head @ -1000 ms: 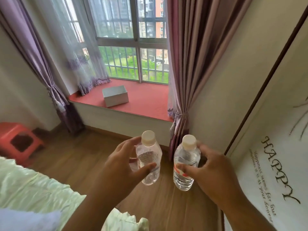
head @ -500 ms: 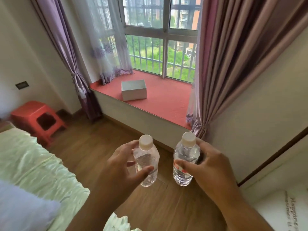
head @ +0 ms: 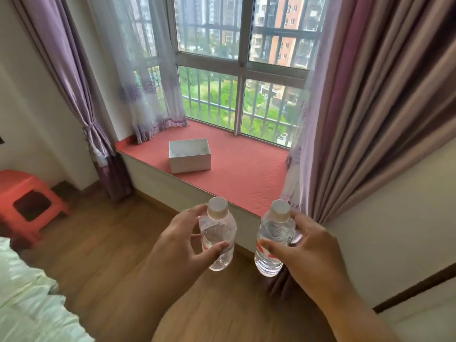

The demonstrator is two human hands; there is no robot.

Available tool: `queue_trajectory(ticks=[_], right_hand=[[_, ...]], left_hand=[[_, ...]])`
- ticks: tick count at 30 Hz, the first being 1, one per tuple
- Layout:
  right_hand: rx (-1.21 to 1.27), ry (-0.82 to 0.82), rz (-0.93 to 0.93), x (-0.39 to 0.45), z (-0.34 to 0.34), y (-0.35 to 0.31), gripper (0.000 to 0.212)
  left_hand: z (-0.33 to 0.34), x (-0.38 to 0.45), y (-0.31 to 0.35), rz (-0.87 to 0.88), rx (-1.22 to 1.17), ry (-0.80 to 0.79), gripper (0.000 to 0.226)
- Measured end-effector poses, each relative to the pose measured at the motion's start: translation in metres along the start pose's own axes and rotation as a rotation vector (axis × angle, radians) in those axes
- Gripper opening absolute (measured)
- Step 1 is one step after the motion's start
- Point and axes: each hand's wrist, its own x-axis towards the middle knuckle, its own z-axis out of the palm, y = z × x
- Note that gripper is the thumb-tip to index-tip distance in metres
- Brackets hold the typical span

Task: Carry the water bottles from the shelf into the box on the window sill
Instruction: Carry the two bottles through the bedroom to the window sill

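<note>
Two water bottles ride upright toward the window: the left hand (head: 182, 245) wraps thumb and fingers round the clear bottle (head: 218, 239), while the right hand (head: 304, 245) pinches the red-labelled bottle (head: 272, 239) just beside it. Both are capped and look nearly full. Ahead of both hands and well apart from them, the white box (head: 189, 156) sits open-topped on the red window sill (head: 246, 174); what can be seen of its inside appears empty, though the near wall hides part of the floor. The likeliest trouble: a smooth, wet-looking bottle sliding through a fingertip hold, or two bottles lowered together catching the box's rim and shoving it along the sill. The curtain (head: 357, 119) hanging beyond the right hand could also snag that bottle.
</note>
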Motion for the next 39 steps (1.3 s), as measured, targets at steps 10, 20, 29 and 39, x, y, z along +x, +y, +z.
queue_trajectory(ticks=[10,20,29,39], right_hand=[[0.085,-0.149,-0.033,0.1,0.083,-0.028,0.068],[0.234,-0.339,-0.119,0.225,0.186,-0.058,0.052],[0.31,-0.435,-0.176,0.364,0.262,-0.079,0.06],[0.269,-0.452,-0.141,0.471,0.331,-0.082,0.061]], left_hand=[[-0.053,0.065,-0.062,-0.081,0.08,0.098,0.072],[-0.098,0.14,-0.126,-0.231,0.199,0.257,0.068],[-0.117,0.251,-0.179,-0.338,0.238,0.383,0.07],[-0.12,0.348,-0.255,-0.412,0.152,0.364,0.071]])
